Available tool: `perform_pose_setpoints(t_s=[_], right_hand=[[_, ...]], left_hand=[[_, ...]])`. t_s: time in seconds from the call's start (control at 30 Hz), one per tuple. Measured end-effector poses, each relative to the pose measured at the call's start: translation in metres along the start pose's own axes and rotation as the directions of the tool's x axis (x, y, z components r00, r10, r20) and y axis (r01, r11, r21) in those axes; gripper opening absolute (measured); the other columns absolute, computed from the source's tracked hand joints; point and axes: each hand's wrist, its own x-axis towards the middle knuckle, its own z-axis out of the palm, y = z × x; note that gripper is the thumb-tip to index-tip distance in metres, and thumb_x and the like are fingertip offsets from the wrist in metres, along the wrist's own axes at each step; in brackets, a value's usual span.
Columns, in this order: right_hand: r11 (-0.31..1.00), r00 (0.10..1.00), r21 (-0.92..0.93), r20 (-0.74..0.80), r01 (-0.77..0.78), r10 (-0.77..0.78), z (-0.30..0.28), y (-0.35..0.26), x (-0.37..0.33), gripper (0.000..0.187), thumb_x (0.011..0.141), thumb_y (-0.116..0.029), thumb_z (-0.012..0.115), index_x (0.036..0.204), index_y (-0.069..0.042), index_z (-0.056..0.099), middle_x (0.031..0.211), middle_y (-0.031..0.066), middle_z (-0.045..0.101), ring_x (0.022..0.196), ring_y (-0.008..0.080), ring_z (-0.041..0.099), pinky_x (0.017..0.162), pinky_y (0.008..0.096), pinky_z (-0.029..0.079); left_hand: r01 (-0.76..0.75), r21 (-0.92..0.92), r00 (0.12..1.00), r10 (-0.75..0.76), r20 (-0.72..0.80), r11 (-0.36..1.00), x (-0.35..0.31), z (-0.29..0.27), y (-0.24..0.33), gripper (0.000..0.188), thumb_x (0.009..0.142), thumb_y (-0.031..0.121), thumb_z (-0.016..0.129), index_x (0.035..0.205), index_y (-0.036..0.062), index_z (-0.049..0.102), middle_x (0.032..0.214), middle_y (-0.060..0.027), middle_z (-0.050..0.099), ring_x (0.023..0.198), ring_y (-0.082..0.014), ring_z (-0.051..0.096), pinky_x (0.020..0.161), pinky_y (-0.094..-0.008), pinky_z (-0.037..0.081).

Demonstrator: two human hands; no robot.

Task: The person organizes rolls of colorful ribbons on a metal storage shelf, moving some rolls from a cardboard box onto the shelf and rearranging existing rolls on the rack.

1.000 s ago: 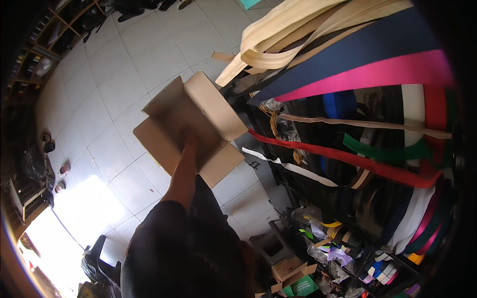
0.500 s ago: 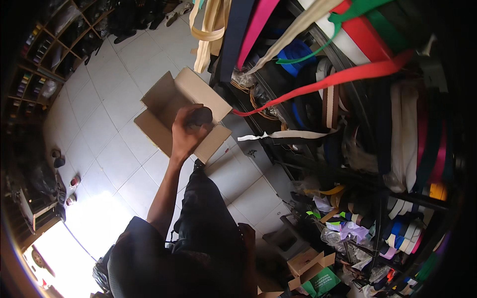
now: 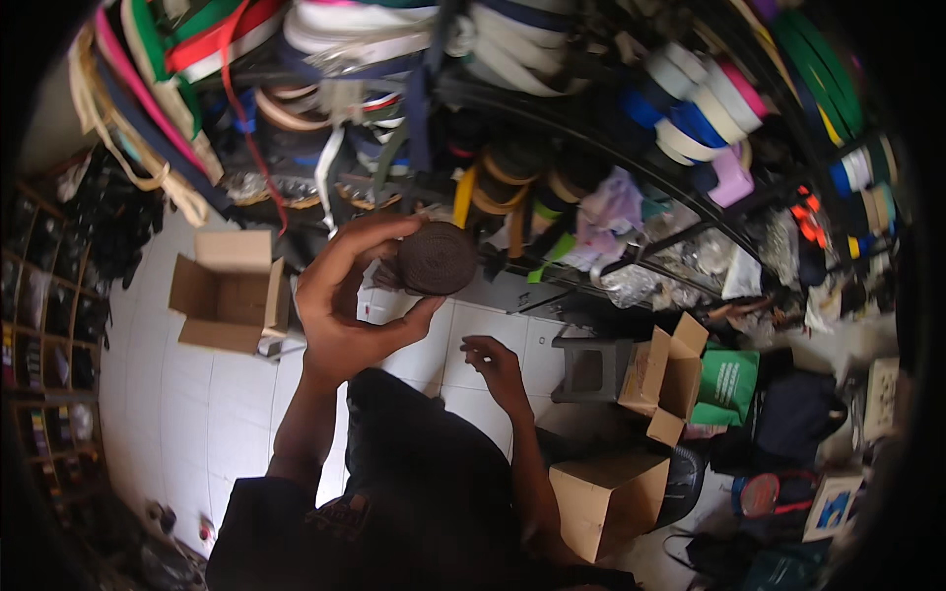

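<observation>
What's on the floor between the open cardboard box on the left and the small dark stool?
In the head view, the left hand holding a dark brown roll covers most of that stretch; beneath shows white tiled floor.

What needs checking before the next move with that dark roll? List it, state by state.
1. Left hand has a grip on the dark brown roll: ok, thumb and fingers wrap it.
2. Right hand free: ok, it holds nothing.
3. Open cardboard box on the floor, flaps open: ok.
4. Box contents: cannot tell.
5. Loose tail on the roll: cannot tell.
</observation>
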Motion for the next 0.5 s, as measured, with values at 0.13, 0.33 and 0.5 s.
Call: perform_pose_setpoints(t_s=[0.13,0.33,0.5], right_hand=[[0.915,0.898,0.126,-0.284,0.383,-0.337,-0.069,-0.135,0.002,0.053,0.083,0.0,0.074,0.132,-0.005,0.056,0.125,0.0088,0.061,0.103,0.0171,0.063,0.088,0.0306,0.051],[0.781,0.682,-0.13,-0.416,0.611,-0.602,-0.147,-0.198,0.023,0.058,0.075,0.009,0.07,0.13,-0.004,0.059,0.12,0.0097,0.06,0.108,0.0194,0.062,0.088,0.0316,0.052],[0.757,0.607,-0.241,-0.474,0.607,-0.638,-0.182,-0.223,0.062,0.052,0.081,-0.004,0.078,0.13,-0.003,0.06,0.115,0.0106,0.062,0.104,0.0186,0.062,0.085,0.0307,0.052]], left_hand=[[0.165,-0.187,0.976,-0.134,0.169,0.968,0.019,0.084,0.004,0.061,0.066,-0.01,0.084,0.122,-0.0023,0.06,0.123,-0.0131,0.062,0.111,-0.0183,0.063,0.09,-0.0301,0.053],[0.253,-0.356,0.934,-0.131,0.334,0.9,0.075,0.164,0.007,0.054,0.071,-0.01,0.082,0.121,-0.0018,0.061,0.105,-0.0085,0.069,0.099,-0.0144,0.066,0.085,-0.0277,0.054],[0.188,-0.311,0.935,-0.072,0.348,0.932,0.141,0.191,-0.025,0.051,0.074,-0.008,0.08,0.121,-0.0028,0.061,0.105,-0.0093,0.07,0.099,-0.0134,0.066,0.086,-0.0273,0.054]])
